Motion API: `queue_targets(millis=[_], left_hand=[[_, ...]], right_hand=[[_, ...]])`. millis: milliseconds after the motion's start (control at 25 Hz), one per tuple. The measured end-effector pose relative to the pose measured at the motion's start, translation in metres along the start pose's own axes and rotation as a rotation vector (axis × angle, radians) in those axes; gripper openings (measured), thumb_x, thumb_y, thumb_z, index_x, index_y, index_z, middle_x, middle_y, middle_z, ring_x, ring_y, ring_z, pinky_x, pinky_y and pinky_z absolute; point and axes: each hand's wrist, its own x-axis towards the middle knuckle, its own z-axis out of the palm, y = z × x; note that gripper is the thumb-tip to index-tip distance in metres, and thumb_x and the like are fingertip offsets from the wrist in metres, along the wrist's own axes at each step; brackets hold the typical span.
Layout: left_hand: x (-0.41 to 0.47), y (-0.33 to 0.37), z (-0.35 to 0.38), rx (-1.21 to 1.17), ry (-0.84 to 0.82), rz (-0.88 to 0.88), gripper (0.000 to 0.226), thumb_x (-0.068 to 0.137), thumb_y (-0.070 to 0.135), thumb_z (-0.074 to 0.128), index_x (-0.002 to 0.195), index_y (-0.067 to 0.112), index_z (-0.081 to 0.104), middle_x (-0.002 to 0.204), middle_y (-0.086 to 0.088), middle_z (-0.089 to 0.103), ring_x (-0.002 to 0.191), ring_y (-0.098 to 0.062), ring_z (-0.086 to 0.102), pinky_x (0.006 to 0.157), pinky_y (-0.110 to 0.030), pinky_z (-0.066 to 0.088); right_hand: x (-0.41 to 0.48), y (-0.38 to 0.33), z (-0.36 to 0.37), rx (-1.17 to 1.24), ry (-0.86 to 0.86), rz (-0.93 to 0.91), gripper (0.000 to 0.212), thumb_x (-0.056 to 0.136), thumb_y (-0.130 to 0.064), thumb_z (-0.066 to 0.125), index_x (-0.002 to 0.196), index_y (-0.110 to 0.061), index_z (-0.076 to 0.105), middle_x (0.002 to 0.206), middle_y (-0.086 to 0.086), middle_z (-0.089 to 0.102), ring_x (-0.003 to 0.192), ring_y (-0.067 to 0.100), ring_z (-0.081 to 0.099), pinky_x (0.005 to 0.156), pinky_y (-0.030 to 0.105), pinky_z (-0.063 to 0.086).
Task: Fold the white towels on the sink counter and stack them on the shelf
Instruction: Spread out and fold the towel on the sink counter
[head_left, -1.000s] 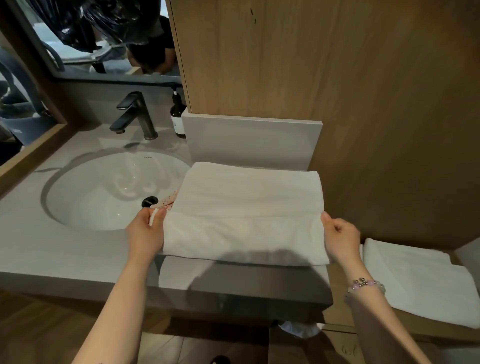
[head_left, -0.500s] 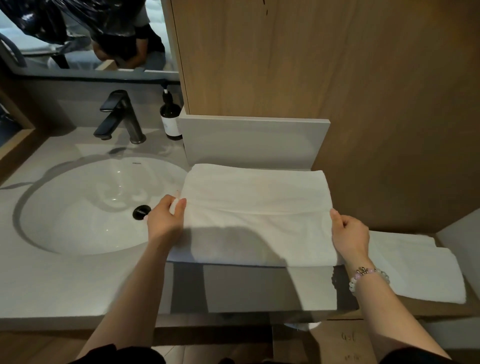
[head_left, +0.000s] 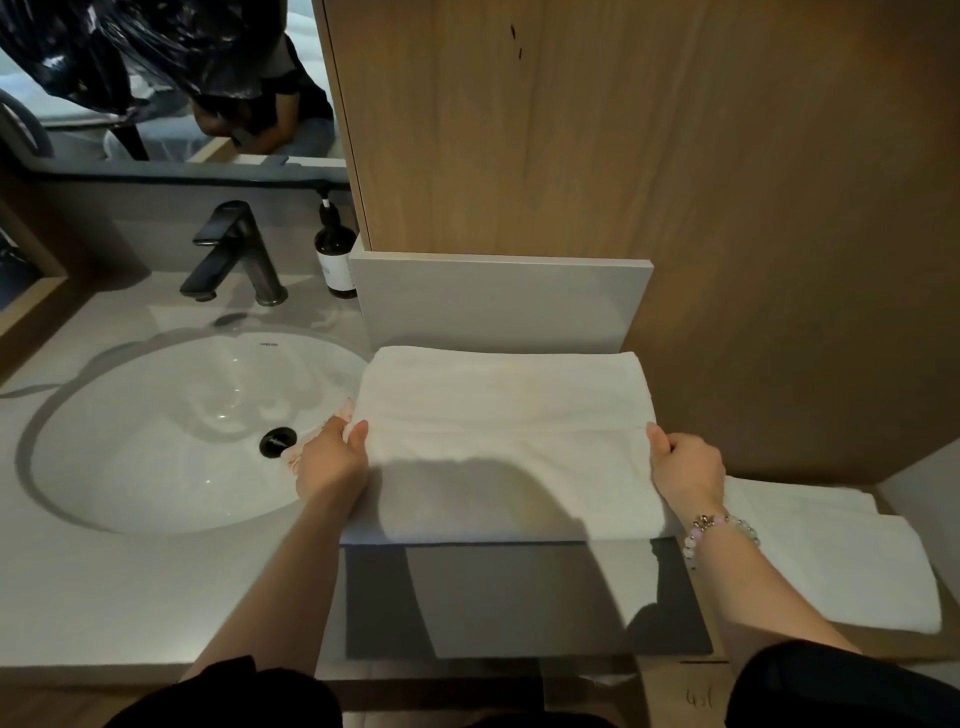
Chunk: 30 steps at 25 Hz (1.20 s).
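While the white terry-cloth towel (head_left: 509, 410) lies flat on the pale grey stone table (head_left: 104, 597), just right of the white oval sink basin (head_left: 156, 431), its long axis runs left to right across the person's front. Each short end meets one hand. The left hand (head_left: 332, 460) pinches the left end, thumb on top and fingers tucked beneath. The right hand (head_left: 685, 467) grips the right end in the same way, thumb on the cloth and fingers curled at the edge. Both sit level with a crosswise fold line about halfway up the towel, and both look equally near to it.

Judging from this hold, the towel is part folded, and the next fold probably works along or across that left-right axis. A second folded white towel (head_left: 831, 561) already rests on the low wooden shelf (head_left: 924, 647), beyond the table's right end and lower. The right hand is nearer to it, so carrying the towel over would mean swinging right and down.
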Motion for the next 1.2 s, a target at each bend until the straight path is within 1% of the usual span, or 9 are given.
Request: queue_targets(millis=[280,480,680,760,840,920,1040,1120,1200], left_hand=[[0.005,0.002,0.001,0.11,-0.002,-0.038,0.042,0.096,0.039,0.042,0.123,0.009,0.053,0.121,-0.019,0.058,0.113,-0.039,0.05,0.092,-0.043,0.04],[0.006,0.002,0.003,0.179,0.02,-0.033,0.044,0.096,0.04,0.041,0.124,0.008,0.053,0.119,-0.019,0.06,0.11,-0.04,0.052,0.089,-0.044,0.042],[0.003,0.003,0.003,0.292,0.049,-0.01,0.044,0.094,0.042,0.043,0.117,0.008,0.056,0.11,-0.016,0.063,0.103,-0.037,0.056,0.08,-0.039,0.044],[0.0,0.009,-0.002,0.342,0.1,0.0,0.044,0.094,0.041,0.043,0.117,0.005,0.054,0.111,-0.017,0.06,0.104,-0.037,0.055,0.08,-0.04,0.044],[-0.007,0.019,-0.003,0.332,0.211,0.096,0.042,0.094,0.034,0.046,0.121,0.001,0.051,0.119,-0.02,0.055,0.11,-0.038,0.051,0.087,-0.043,0.042],[-0.022,0.032,0.008,0.245,0.269,0.369,0.037,0.092,0.023,0.047,0.119,-0.002,0.055,0.116,-0.023,0.058,0.107,-0.04,0.054,0.09,-0.045,0.044],[-0.061,0.04,0.047,0.306,0.101,0.735,0.041,0.088,0.019,0.044,0.117,-0.004,0.06,0.119,-0.023,0.061,0.111,-0.041,0.058,0.095,-0.049,0.044],[-0.079,0.042,0.06,0.33,-0.066,0.745,0.045,0.092,0.026,0.041,0.125,-0.002,0.055,0.13,-0.021,0.055,0.12,-0.04,0.053,0.101,-0.049,0.039],[-0.089,0.043,0.06,0.432,-0.153,0.764,0.066,0.089,0.041,0.019,0.133,0.001,0.047,0.141,-0.019,0.045,0.13,-0.038,0.043,0.107,-0.047,0.031]], right_hand=[[0.002,0.001,0.007,-0.105,0.047,0.012,0.052,0.096,-0.049,0.036,0.071,-0.01,0.061,0.077,0.012,0.061,0.074,0.028,0.055,0.066,0.031,0.042],[0.0,0.0,0.006,-0.194,0.065,-0.006,0.051,0.097,-0.049,0.034,0.074,-0.012,0.059,0.08,0.01,0.061,0.073,0.025,0.051,0.065,0.03,0.038],[-0.002,-0.001,0.005,-0.242,0.028,-0.025,0.049,0.097,-0.05,0.034,0.094,-0.009,0.06,0.095,0.013,0.065,0.081,0.028,0.054,0.067,0.03,0.039],[-0.002,-0.003,0.0,-0.223,0.021,-0.008,0.048,0.095,-0.051,0.036,0.107,-0.007,0.054,0.106,0.015,0.062,0.094,0.031,0.058,0.071,0.032,0.042],[-0.009,-0.012,-0.006,-0.186,0.148,-0.066,0.047,0.096,-0.046,0.04,0.117,-0.006,0.051,0.117,0.015,0.058,0.107,0.032,0.054,0.082,0.038,0.044],[-0.029,-0.031,-0.001,-0.12,0.309,-0.3,0.04,0.096,-0.034,0.042,0.118,-0.004,0.056,0.12,0.016,0.058,0.11,0.034,0.052,0.089,0.042,0.042],[-0.071,-0.058,0.039,-0.181,0.119,-0.682,0.041,0.093,-0.027,0.046,0.128,-0.009,0.055,0.134,0.014,0.054,0.125,0.035,0.049,0.105,0.049,0.035],[-0.081,-0.061,0.062,-0.209,0.029,-0.773,0.045,0.091,-0.029,0.05,0.132,-0.011,0.053,0.14,0.011,0.049,0.131,0.033,0.044,0.109,0.051,0.02],[-0.081,-0.057,0.066,-0.236,-0.065,-0.751,0.05,0.093,-0.034,0.042,0.139,-0.013,0.046,0.148,0.008,0.038,0.138,0.03,0.033,0.11,0.046,0.005]])
